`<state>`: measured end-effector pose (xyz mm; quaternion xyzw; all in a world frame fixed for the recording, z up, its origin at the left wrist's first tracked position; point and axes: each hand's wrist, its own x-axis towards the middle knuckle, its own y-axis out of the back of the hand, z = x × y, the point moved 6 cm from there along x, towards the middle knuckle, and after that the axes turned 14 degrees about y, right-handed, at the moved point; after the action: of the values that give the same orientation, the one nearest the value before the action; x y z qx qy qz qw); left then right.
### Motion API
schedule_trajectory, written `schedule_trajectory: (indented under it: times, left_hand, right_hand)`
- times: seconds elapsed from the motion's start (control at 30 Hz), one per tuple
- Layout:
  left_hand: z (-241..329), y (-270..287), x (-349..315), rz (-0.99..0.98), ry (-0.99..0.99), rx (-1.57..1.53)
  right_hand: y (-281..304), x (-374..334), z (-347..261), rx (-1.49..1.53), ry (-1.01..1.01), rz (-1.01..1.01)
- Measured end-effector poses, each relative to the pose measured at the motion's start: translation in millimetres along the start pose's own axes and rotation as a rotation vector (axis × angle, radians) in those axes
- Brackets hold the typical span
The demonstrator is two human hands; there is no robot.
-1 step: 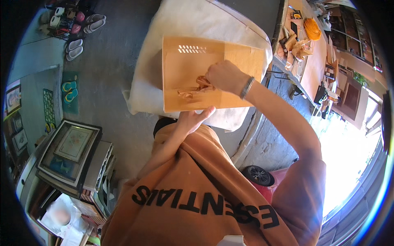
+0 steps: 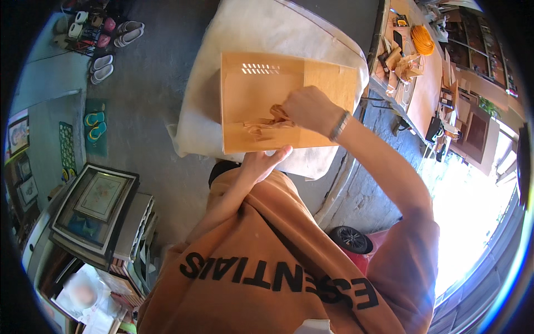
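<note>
Head view: the right hand [image 2: 311, 108] is curled into a loose fist over an open tan box [image 2: 261, 92], its fingers closed on a wad of crumpled brown paper [image 2: 280, 114]. The wad sticks out on the left side of the fist, its creased folds trailing leftward along the inside of the box, close to the near wall. The left hand [image 2: 260, 166] is at the middle of the box's near edge, thumb spread out along it; the other fingers are partly hidden, so how tightly they close cannot be told.

The box is a shallow rectangle with smooth, flat, slightly glossy faces; whether it is wood or board is unclear. A double row of slanted slots [image 2: 260, 68] is cut through near its far left corner, showing pale against the tan. It rests on a soft, off-white cloth [image 2: 245, 28] with a wrinkled, hanging edge.

A pale, narrow band [image 2: 339, 127] circles the right wrist, and the person wears a thick rust-brown sweater [image 2: 289, 239] with dark lettering. Farther right, a wooden bench [image 2: 425, 106] holds a round coil of orange cord [image 2: 423, 40] and rumpled brown scraps [image 2: 409, 69].
</note>
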<state>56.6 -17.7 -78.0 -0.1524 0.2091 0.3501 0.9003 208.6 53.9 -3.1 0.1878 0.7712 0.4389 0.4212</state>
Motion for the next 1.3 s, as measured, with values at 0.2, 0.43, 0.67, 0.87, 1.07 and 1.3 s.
schedule_trajectory:
  times: [0.2, 0.43, 0.67, 0.87, 1.07, 1.3]
  left_hand:
    - [48, 4, -24, -0.355, 0.14, 0.148]
    - [197, 6, -73, -0.114, -0.567, 0.027]
    - [202, -97, -55, -0.652, -0.092, -0.429]
    - [171, -161, -54, -0.687, 0.123, -0.472]
    - [150, -173, -12, -0.437, 0.254, -0.607]
    - [185, -197, -11, -0.393, -0.068, -0.235]
  right_hand:
    - [97, -91, -37, -0.067, -0.493, 0.242]
    - [127, -168, -136, 0.204, -0.425, 0.496]
    - [63, -198, -174, 0.329, -0.557, 1.895]
    - [21, -222, -179, -0.018, -0.59, 1.692]
    - [7, -246, -120, 0.141, -0.425, 1.608]
    - [-34, -282, -67, 0.081, -0.129, 1.683]
